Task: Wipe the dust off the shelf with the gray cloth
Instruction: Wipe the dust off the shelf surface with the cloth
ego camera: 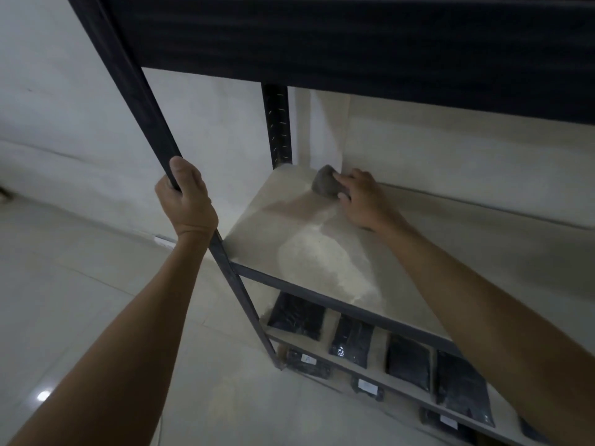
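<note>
shelf: pale flat board, dusty, streaked, dark metal frame
room: white wall, glossy tile floor
gray cloth: bunched wad, back left corner of board
right hand: fingers curled on cloth
left hand: wrapped round front post
lower tier: black packets

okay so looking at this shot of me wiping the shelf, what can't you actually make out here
All in the head view:
- Underside of the gray cloth: hidden by the cloth itself and the right hand holding it.
- Right end of the shelf: cut off by the frame edge and the right forearm.
- Labels on the black packets below: too small to read reliably.
- Post under the left hand: covered by the fingers.
</note>
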{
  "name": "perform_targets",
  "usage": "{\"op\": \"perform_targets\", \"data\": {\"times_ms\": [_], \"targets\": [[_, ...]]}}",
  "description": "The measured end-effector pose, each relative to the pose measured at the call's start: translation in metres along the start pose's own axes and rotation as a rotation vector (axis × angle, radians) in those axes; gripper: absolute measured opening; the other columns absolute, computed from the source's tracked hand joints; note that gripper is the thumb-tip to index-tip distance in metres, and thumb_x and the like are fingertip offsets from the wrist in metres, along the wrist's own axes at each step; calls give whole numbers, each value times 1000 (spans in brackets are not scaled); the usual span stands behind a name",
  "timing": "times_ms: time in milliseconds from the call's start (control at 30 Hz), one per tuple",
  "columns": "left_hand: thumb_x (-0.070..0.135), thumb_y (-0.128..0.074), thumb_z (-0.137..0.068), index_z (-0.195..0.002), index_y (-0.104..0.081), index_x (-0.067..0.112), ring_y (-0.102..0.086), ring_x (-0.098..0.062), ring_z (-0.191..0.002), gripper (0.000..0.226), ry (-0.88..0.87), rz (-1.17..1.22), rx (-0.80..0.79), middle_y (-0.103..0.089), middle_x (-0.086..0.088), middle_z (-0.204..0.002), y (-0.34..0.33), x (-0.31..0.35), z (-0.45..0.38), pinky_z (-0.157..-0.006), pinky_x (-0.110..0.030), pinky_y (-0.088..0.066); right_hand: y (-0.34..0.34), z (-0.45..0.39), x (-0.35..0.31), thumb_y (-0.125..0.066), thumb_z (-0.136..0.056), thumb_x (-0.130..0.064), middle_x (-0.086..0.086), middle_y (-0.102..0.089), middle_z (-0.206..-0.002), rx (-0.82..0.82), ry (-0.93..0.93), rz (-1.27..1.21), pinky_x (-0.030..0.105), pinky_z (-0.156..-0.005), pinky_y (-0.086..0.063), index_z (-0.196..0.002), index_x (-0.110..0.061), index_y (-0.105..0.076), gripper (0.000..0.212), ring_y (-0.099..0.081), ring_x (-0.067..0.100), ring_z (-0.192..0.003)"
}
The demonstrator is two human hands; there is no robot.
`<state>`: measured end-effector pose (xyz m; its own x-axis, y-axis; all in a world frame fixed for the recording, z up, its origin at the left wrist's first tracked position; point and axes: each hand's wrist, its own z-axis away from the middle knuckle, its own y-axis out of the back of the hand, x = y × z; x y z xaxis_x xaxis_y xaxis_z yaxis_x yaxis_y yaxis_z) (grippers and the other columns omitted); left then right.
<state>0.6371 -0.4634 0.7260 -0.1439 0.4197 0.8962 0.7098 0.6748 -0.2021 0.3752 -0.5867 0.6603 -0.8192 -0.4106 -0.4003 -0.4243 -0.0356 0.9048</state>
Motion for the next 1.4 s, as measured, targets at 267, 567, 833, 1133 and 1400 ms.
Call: {"op": "perform_targets", "data": {"times_ms": [267,567,833,1133,1400], "targets": [[63,-36,-84,-58,-43,18,-30,-17,-47,53,-2,-4,5,-34,1,-50,0,3,1,-47,-31,-23,-3,33,-18,-46,-88,-73,-20,-56,-107,-55,152,-81,38,-75,-54,-119,-45,-52,42,-60,8,-94],[87,-45,-75,-59,-42,16,-27,-18,-49,73,-8,51,-25,-33,-1,-54,-2,6,1,-50,-39,-18,19,-17,-29,-65,-95,-35,-2,-64,-109,-89,172,-101,27,-72,-46,-125,-21,-59,35,-62,15,-92],[99,-44,-61,-61,-41,16,-25,-16,-49,83,-15,82,-35,-31,-3,-57,-3,10,2,-51,-31,-17,-5,-92,-26,-54,-101,-17,13,-56,-127,-11,213,323,38,-84,-46,-146,-11,-46,46,-56,32,-117],[80,-47,-75,-60,-39,16,-22,-16,-50,66,-1,60,-29,-27,-2,-56,-2,10,2,-52,-30,-15,2,-50,-16,-69,-93,-21,-8,-67,-114,-276,379,-119,23,-82,-50,-130,-29,-60,39,-65,9,-100],[97,-47,-61,-59,-39,16,-23,-14,-47,81,8,60,-38,-28,2,-53,-4,15,3,-50,-25,-16,-12,-94,-23,-56,-100,-19,18,-60,-134,-53,142,191,45,-99,-50,-150,-17,-45,51,-58,37,-121]]}}
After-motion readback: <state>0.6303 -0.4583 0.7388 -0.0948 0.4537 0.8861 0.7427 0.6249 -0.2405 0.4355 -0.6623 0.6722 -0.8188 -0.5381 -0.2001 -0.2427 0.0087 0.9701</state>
